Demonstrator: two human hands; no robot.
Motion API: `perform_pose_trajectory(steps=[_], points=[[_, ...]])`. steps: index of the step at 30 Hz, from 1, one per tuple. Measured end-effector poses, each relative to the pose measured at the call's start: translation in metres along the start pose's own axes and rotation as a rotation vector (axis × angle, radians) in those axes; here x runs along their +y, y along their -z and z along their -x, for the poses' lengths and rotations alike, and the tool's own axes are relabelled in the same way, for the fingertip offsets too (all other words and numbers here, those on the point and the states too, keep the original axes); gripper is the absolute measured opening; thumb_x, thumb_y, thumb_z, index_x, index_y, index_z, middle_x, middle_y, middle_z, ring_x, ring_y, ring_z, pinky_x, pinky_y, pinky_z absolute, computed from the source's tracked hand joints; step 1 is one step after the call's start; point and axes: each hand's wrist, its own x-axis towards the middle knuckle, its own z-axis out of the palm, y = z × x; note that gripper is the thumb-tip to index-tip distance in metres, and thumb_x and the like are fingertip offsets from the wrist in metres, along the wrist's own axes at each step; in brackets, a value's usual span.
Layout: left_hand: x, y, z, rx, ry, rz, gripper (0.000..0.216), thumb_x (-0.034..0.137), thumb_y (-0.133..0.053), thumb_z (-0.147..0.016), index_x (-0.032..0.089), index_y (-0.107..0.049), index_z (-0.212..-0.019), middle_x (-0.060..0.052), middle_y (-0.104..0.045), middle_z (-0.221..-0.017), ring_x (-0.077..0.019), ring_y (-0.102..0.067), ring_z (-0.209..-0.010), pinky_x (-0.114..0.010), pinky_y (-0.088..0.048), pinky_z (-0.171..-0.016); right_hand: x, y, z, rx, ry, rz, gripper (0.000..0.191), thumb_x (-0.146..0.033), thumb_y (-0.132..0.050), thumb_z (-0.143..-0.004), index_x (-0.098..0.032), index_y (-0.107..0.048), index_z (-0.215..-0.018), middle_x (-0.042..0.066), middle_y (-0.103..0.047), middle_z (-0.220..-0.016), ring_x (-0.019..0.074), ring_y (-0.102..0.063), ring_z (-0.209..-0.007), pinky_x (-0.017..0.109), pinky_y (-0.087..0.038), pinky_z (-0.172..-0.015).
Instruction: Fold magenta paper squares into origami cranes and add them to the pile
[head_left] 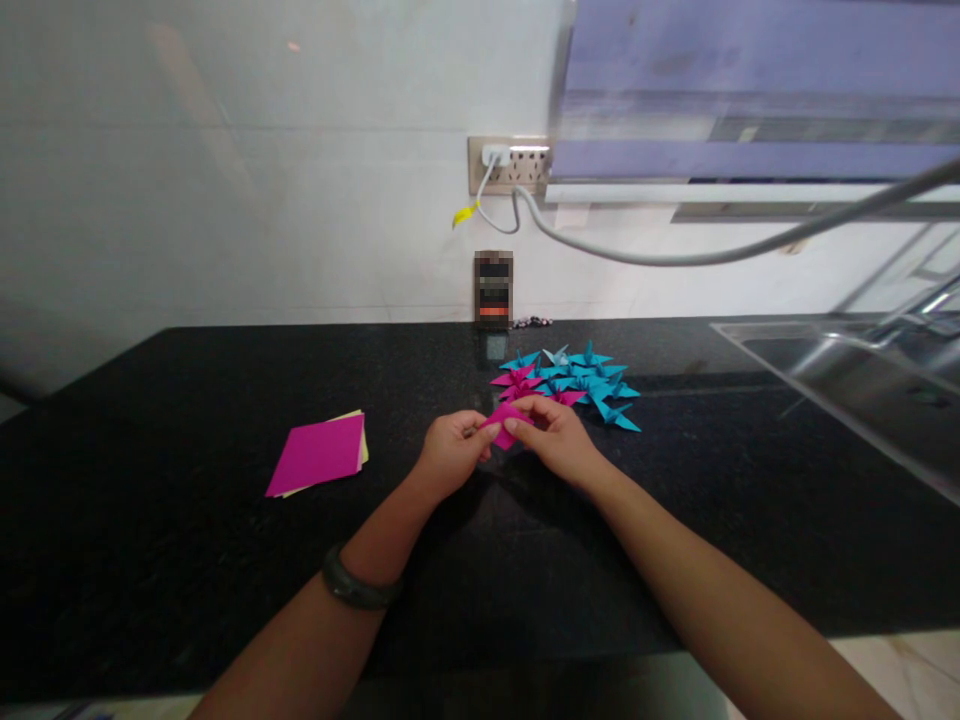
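Note:
My left hand [450,450] and my right hand [556,437] meet over the middle of the black countertop [187,560]. Both pinch one small folded piece of magenta paper [507,424], held just above the counter. The left fingers grip its left edge, the right fingers curl over its top right. Just beyond the hands lies a cluster of finished folded paper cranes [577,383], several blue and a few magenta. A dark band sits on my left wrist.
A stack of flat paper squares [319,455], magenta on top and pale yellow beneath, lies to the left. A steel sink [847,370] is set in the counter at right. A wall socket [510,163] with a plugged cable and a small dark object [493,288] stand at the back wall.

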Motion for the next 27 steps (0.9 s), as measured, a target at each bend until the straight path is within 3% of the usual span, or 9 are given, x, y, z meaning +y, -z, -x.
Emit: perform_pose_trajectory(steps=[8, 12, 18, 27], points=[[0.0049, 0.0, 0.0016, 0.005, 0.143, 0.257, 0.036, 0.044, -0.067, -0.063, 0.012, -0.062, -0.078, -0.002, -0.064, -0.054, -0.0112, -0.059, -0.048, -0.02, -0.043, -0.047, -0.0018, 0.002, 0.002, 0.138, 0.225, 0.181, 0.006, -0.024, -0.061, -0.073, -0.018, -0.062, -0.072, 0.003, -0.059, -0.073, 0.0146, -0.054, -0.072, 0.03, -0.043, -0.069], [0.0037, 0.0005, 0.0015, -0.03, 0.167, 0.397, 0.039, 0.045, -0.069, -0.062, 0.012, -0.062, -0.083, -0.005, -0.068, -0.063, -0.0121, -0.063, -0.057, -0.021, -0.047, -0.054, -0.0008, 0.0017, 0.0014, 0.119, 0.341, 0.215, 0.006, -0.017, -0.06, -0.072, -0.02, -0.064, -0.072, 0.003, -0.058, -0.075, 0.0152, -0.054, -0.076, 0.031, -0.045, -0.072], [-0.0006, -0.0013, -0.0004, 0.064, 0.122, 0.392, 0.035, 0.04, -0.075, -0.054, 0.012, -0.062, -0.072, -0.002, -0.066, -0.063, -0.0111, -0.062, -0.058, -0.024, -0.05, -0.061, 0.0019, -0.0024, 0.0041, 0.074, 0.249, 0.191, 0.013, -0.029, -0.066, -0.069, -0.022, -0.066, -0.079, 0.005, -0.055, -0.087, 0.0171, -0.053, -0.085, 0.024, -0.045, -0.054], [-0.0009, -0.0023, 0.0003, 0.057, 0.08, 0.387, 0.034, 0.036, -0.077, -0.052, 0.012, -0.063, -0.071, -0.001, -0.066, -0.061, -0.0105, -0.06, -0.058, -0.023, -0.047, -0.06, -0.001, -0.0016, 0.0032, 0.123, 0.302, 0.224, 0.008, -0.028, -0.062, -0.074, -0.022, -0.067, -0.071, 0.005, -0.056, -0.083, 0.0173, -0.054, -0.083, 0.034, -0.045, -0.073]])
